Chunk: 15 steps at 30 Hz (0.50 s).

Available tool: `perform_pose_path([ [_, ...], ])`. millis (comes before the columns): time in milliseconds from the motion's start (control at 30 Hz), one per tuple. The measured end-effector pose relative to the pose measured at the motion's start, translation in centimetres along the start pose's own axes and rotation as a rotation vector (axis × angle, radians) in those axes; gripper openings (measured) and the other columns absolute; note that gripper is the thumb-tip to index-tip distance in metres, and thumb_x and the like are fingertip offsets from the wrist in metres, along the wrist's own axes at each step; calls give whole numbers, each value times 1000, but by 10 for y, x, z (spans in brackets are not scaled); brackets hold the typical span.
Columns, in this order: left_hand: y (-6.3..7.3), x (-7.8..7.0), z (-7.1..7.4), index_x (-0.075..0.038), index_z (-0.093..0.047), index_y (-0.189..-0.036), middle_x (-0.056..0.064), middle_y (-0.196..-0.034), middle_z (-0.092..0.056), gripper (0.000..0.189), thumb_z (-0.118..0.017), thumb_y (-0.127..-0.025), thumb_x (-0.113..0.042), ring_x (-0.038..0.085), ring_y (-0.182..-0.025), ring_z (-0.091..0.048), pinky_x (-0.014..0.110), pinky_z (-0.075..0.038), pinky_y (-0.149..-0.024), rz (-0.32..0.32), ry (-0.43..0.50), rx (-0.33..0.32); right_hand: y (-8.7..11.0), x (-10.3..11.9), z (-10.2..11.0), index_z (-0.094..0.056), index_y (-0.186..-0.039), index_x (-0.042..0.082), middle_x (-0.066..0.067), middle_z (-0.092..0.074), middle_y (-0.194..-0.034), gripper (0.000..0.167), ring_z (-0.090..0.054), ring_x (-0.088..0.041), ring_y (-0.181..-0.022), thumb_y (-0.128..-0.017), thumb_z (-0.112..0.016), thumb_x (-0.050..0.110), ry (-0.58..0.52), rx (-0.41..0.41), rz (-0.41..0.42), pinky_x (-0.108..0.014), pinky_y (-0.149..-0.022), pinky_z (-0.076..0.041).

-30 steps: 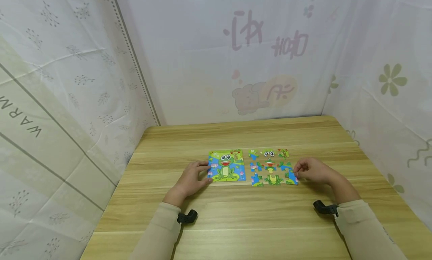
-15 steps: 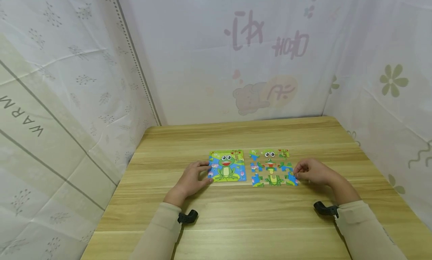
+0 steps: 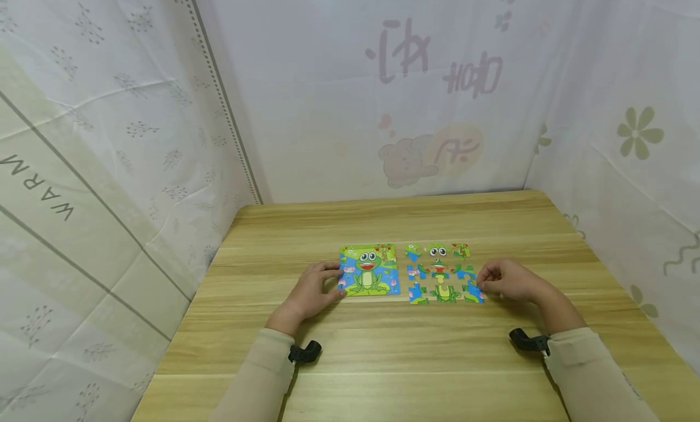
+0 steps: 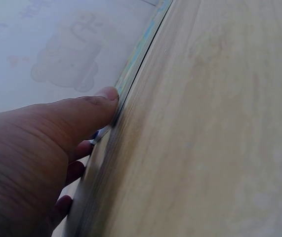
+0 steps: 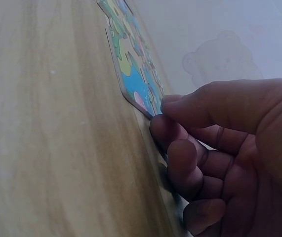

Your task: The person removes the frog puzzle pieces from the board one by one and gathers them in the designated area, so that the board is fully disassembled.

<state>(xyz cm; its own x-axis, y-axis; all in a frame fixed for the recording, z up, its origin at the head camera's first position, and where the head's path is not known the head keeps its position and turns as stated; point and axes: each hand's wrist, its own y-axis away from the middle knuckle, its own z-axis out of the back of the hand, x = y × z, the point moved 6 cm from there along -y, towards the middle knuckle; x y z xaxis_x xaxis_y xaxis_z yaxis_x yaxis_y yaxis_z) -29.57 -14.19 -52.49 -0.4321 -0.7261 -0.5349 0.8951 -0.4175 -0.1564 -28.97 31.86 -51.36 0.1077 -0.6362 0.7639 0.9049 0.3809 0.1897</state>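
Observation:
A square frog picture board (image 3: 369,270) lies flat on the wooden table. My left hand (image 3: 310,293) rests at its left side, fingers along the edge and thumb at the near left corner. To the board's right, several frog jigsaw pieces are spread in loose rows, among them the eyes piece (image 3: 438,252) and the belly piece (image 3: 445,293). My right hand (image 3: 508,280) has its fingers curled, thumb and index finger pinching the outer edge of the near right corner piece (image 5: 136,81), which is blue and green with a bit of pink.
The wooden table (image 3: 383,361) reaches to a printed curtain (image 3: 306,106) at the back, with more curtain on both sides. Black wrist cameras, left (image 3: 305,352) and right (image 3: 527,339), stick out from the sleeves.
Both hands, the board and the pieces stay where they were. Only the head view has shifted very slightly.

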Motion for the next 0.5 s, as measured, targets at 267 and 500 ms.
perform_pose_path([
  [267, 2, -1, 2, -11, -67, -141, 4, -151, -55, 55, -82, -94, -33, 34, -144, -42, 59, -35, -117, 0, 29, -11, -2, 6, 2, -71, -100, 5, -5, -66, -89, 6, -56, -21, -81, -99, -69, 10, 39, -12, 14, -29, -65, -49],
  [500, 3, 3, 0, -14, -67, -142, 1, -153, -53, 54, -81, -95, -36, 31, -146, -40, 57, -33, -119, 37, 43, 6, -3, 17, 6, -72, -103, 5, -4, -67, -92, 7, -58, -21, -83, -100, -69, 11, 75, -61, 46, -29, -69, -51],
])
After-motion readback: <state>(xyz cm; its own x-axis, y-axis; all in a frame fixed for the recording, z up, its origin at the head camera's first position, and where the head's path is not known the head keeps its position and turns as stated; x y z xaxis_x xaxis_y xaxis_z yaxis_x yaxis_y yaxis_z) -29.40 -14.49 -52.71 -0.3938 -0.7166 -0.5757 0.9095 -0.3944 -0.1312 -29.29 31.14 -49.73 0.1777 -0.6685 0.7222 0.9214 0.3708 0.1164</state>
